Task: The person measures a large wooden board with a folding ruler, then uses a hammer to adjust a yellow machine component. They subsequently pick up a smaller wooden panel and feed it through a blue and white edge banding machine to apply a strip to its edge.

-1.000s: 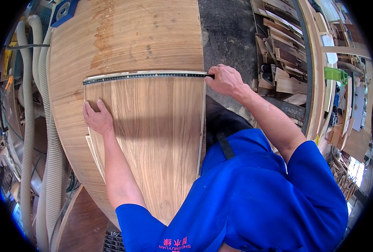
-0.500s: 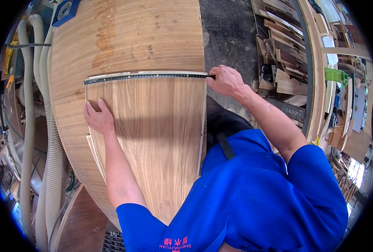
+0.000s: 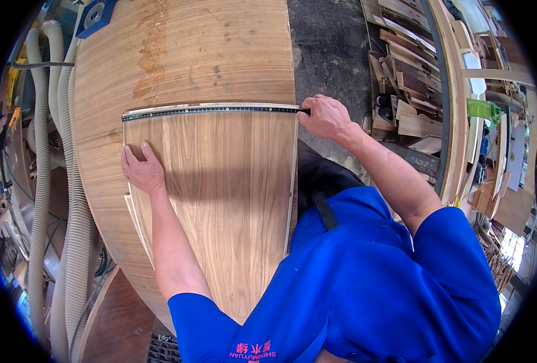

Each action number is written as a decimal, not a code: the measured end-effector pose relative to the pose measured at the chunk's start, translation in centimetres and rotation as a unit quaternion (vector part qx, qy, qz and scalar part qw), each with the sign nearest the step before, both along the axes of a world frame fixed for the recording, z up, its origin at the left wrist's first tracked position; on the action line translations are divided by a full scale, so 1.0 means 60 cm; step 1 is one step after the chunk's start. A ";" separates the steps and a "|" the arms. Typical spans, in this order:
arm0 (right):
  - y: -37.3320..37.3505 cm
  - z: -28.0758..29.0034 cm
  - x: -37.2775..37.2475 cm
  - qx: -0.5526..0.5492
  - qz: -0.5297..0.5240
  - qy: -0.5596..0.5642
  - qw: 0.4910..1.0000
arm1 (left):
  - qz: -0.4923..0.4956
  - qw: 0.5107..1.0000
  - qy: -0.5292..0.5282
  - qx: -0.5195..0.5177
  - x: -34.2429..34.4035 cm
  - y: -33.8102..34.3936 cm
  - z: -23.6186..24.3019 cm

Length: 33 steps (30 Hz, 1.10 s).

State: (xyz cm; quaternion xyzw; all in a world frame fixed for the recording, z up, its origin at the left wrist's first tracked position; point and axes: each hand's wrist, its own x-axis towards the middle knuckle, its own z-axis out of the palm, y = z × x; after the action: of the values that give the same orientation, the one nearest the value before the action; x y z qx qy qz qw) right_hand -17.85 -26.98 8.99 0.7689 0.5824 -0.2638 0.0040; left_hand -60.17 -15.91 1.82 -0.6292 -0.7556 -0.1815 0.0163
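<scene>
We see a black measuring strip [image 3: 220, 110] laid across the far end of a wood-grain panel [image 3: 232, 151], running from the panel's left edge to its right. Our right hand [image 3: 324, 116] is closed around the strip's right end, just past the panel's edge; whether a case sits inside that fist we cannot tell. Our left hand [image 3: 144, 170] grips nothing that we can see: it lies palm down, fingers spread, near the panel's left edge. We judge the step in hand to be a reading of the panel's width, and the next move would call for a straight, flat strip and a steady panel. The strip looks thin and dark, with fine pale graduations and a few small round marks. The panel is light brown, its grain running lengthwise, with pale edges and a shadow band across its middle. It lies on a large table [image 3: 244, 48] stained by an orange-brown streak. Beyond, we have ribbed hoses [image 3: 40, 121] to the left and heaped wood offcuts [image 3: 407, 75] to the right.
</scene>
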 end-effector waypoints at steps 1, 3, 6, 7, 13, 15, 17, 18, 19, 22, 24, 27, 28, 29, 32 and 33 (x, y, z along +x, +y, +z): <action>0.001 0.005 -0.002 -0.004 0.000 0.000 1.000 | -0.001 1.000 0.000 0.002 -0.001 0.000 -0.001; 0.002 0.007 -0.003 -0.007 -0.001 0.000 1.000 | -0.003 1.000 0.000 0.003 -0.001 0.000 -0.001; 0.001 0.005 -0.002 -0.002 -0.002 0.001 1.000 | -0.005 1.000 0.000 0.005 0.000 0.000 0.001; 0.001 0.002 -0.001 0.001 -0.001 0.001 1.000 | -0.006 1.000 -0.001 0.006 -0.001 0.000 -0.001; -0.001 -0.002 0.001 0.013 0.000 0.003 1.000 | -0.006 1.000 -0.006 0.006 0.000 0.001 0.000; -0.001 -0.001 0.001 0.010 -0.001 0.006 1.000 | -0.006 1.000 -0.009 0.004 -0.001 0.001 0.000; 0.000 0.002 0.001 0.004 -0.002 0.010 1.000 | -0.005 1.000 -0.011 0.002 -0.001 0.000 0.000; 0.001 0.003 0.001 0.002 0.001 0.009 1.000 | -0.004 1.000 -0.012 0.002 -0.001 0.000 -0.001; 0.002 0.004 0.001 -0.001 0.003 0.008 1.000 | -0.003 1.000 -0.012 0.002 -0.003 0.000 -0.003; 0.003 0.005 0.001 -0.007 0.006 0.008 1.000 | -0.002 1.000 -0.010 0.001 -0.003 0.000 -0.003; 0.003 0.005 0.002 -0.009 0.004 0.010 1.000 | -0.001 1.000 -0.009 0.001 -0.002 0.000 -0.003; 0.003 0.005 0.002 -0.010 -0.001 0.011 1.000 | 0.000 1.000 -0.009 0.000 -0.001 0.000 -0.002; 0.002 0.004 0.003 -0.009 -0.001 0.012 1.000 | -0.001 1.000 -0.009 0.001 -0.001 0.000 -0.003; 0.002 0.003 0.003 -0.008 -0.002 0.013 1.000 | -0.001 1.000 -0.009 0.001 -0.001 0.000 -0.003; 0.002 0.000 0.005 -0.007 0.002 0.014 1.000 | -0.001 1.000 -0.009 0.002 -0.001 0.000 -0.004; 0.002 -0.001 0.005 -0.004 0.003 0.016 1.000 | -0.001 1.000 -0.011 0.000 -0.001 0.000 -0.003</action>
State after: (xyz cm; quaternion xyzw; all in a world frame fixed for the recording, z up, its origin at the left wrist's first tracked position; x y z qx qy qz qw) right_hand -17.54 -26.89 8.92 0.7628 0.5835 -0.2786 -0.0010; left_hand -60.21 -15.90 1.63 -0.6276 -0.7553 -0.1886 0.0082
